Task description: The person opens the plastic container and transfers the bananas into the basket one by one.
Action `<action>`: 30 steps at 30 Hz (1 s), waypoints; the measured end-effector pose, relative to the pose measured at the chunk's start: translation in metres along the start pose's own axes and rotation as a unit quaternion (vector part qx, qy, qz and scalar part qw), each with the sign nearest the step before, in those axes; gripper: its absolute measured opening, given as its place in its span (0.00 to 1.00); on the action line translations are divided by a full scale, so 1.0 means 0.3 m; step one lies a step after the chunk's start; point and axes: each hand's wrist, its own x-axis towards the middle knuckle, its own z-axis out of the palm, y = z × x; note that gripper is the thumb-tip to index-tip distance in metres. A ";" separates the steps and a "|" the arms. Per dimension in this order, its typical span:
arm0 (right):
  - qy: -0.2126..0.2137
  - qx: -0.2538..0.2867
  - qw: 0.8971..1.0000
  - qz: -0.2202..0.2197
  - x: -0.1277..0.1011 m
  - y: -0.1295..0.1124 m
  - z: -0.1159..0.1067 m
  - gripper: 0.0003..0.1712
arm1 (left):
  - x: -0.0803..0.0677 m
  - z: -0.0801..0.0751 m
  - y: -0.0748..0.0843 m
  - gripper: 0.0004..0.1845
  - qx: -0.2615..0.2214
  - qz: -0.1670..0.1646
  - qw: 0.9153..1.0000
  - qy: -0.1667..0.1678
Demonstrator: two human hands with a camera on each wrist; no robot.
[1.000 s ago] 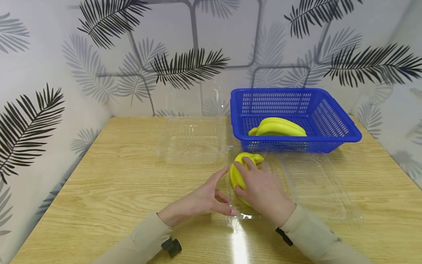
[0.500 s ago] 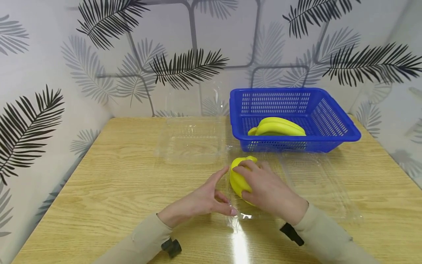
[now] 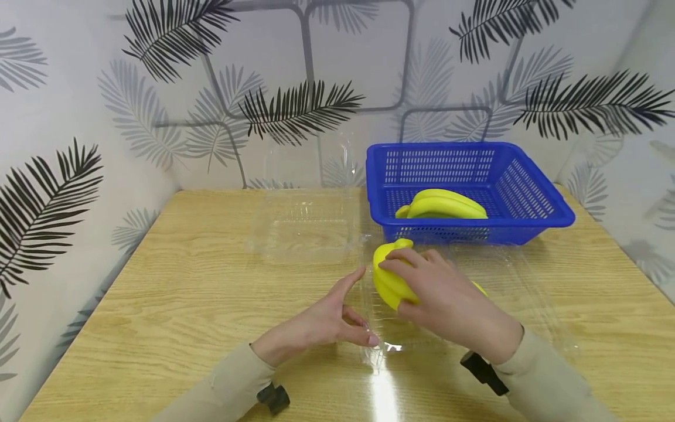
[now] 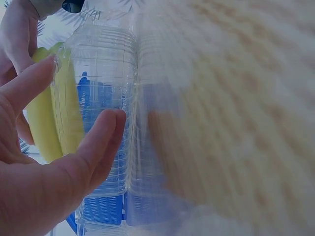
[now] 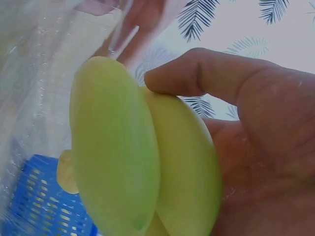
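My right hand [image 3: 427, 287] grips a yellow banana bunch [image 3: 387, 280] and holds it a little above the open clear plastic clamshell [image 3: 506, 293] at the table's middle. In the right wrist view the thumb and palm [image 5: 256, 147] wrap the bananas [image 5: 123, 147]. My left hand [image 3: 348, 313] rests at the clamshell's left edge with its fingers fairly straight. In the left wrist view, these fingers [image 4: 101, 142] lie against the clear ribbed wall [image 4: 106, 73], with the bananas [image 4: 47, 128] seen beyond it.
A blue perforated basket [image 3: 532, 193] stands at the back right and holds another banana bunch [image 3: 443, 205]. A second clear plastic tray [image 3: 311, 225] lies to the left of the basket. The wooden table meets patterned walls at the back and on both sides.
My right hand has lifted the banana bunch off the clamshell and carried it slightly up and to the right. The left hand has stayed in place.
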 end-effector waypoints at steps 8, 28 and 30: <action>0.030 0.004 0.999 -0.020 -0.002 0.007 -0.041 0.31 | -0.003 0.001 -0.002 0.61 -0.002 0.002 1.000 -0.005; 0.019 0.180 0.983 -0.019 0.003 0.128 -0.167 0.30 | 0.003 -0.002 -0.014 0.60 -0.003 0.012 1.000 -0.007; 0.008 0.202 0.979 -0.012 0.010 0.143 -0.184 0.28 | 0.004 -0.002 -0.016 0.61 -0.002 0.014 1.000 -0.007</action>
